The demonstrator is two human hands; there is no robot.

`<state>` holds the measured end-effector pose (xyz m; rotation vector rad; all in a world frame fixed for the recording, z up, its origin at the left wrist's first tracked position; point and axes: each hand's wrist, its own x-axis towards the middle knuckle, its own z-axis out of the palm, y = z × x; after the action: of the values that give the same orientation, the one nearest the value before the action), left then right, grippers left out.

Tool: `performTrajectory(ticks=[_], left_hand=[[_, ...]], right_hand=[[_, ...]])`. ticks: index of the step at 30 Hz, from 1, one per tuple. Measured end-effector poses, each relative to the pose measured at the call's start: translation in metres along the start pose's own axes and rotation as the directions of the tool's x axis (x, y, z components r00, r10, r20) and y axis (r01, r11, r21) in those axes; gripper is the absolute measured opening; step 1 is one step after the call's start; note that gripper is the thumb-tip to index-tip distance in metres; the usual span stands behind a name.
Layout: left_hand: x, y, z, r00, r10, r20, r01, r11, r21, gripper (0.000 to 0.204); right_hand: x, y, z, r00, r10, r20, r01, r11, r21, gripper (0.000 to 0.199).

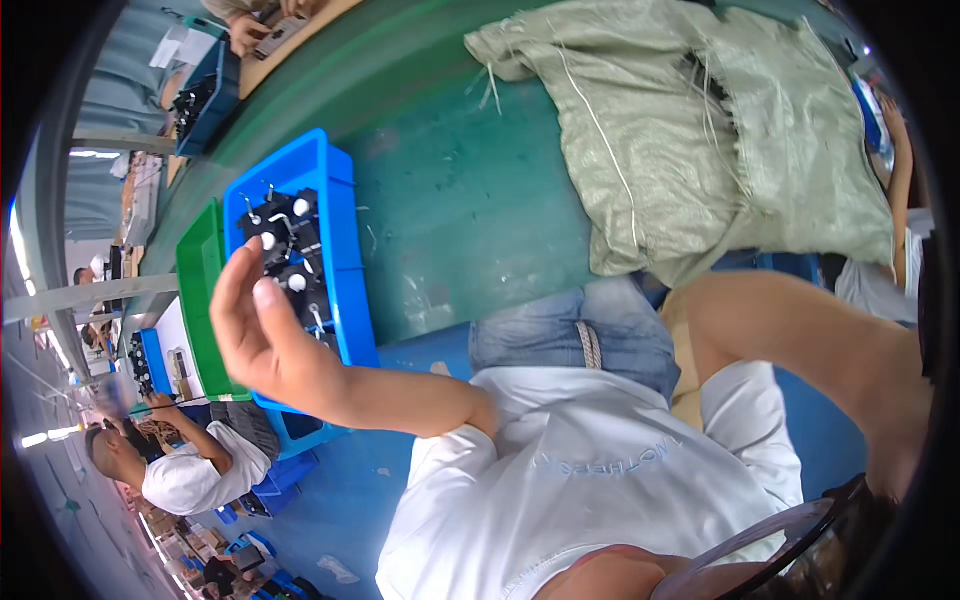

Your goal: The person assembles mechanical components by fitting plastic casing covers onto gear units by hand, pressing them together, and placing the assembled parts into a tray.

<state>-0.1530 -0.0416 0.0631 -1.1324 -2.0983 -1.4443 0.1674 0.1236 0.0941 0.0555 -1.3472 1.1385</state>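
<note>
My left hand (268,345) is raised over the near-left part of a blue plastic bin (347,250). Its thumb and fingers are apart and slightly curled, with nothing between them. Inside the bin lie several small black parts (308,240) with white round knobs and bent metal pins; my hand hides some of them. My right arm (800,320) is bent at the right, its forearm running back toward my head. The right hand itself is out of the picture.
A green bin (203,300) stands left of the blue one. On the green tabletop (460,230), a pale green woven sack (650,130) covers the right side. Another person's hands (245,35) work at the far left. A person in white (205,470) sits at the lower left.
</note>
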Motion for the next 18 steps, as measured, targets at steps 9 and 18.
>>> performTrajectory(ticks=[9,18], left_hand=[[0.000,0.087,0.024,0.695,0.543,0.471,0.450,0.183,-0.874,0.026],[0.003,0.129,0.022,0.682,0.645,0.346,0.627,-0.271,-0.731,0.030]], right_hand=[[0.008,-0.044,-0.028,0.981,-0.145,0.126,0.168,0.965,-0.203,0.061],[-0.010,-0.067,-0.021,0.943,-0.320,0.097,0.333,0.880,-0.339,0.062]])
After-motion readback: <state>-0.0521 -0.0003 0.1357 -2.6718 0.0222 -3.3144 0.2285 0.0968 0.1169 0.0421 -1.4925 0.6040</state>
